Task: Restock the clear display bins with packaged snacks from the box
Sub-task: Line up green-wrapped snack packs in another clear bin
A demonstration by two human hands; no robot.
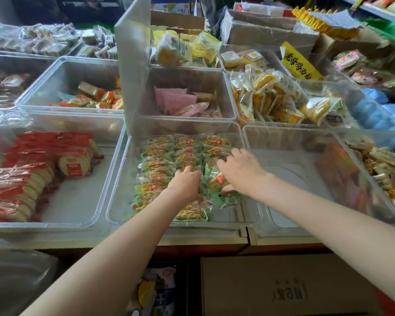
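So we've got both hands down in the center bin (pixel 114 190), mid-frame, w/ the green snack packs (pixel 155 165) laid in neat rows, prob so labels face up and more fit. Left hand (pixel 186 184) has fingers curled down onto the packs, looks like it's pinching one but can't tell for sure. Right hand (pixel 241 171) is spread, fingers resting on the packs, thumb at an orange-label pack (pixel 218 181) on the right side of the rows, nudging it into line we'd guess. Cardboard box (pixel 283 286) sits lower right under the counter. Bin to the right (pixel 294 179) looks unfilled, red-wrapped crackers (pixel 27 169) fill the left one
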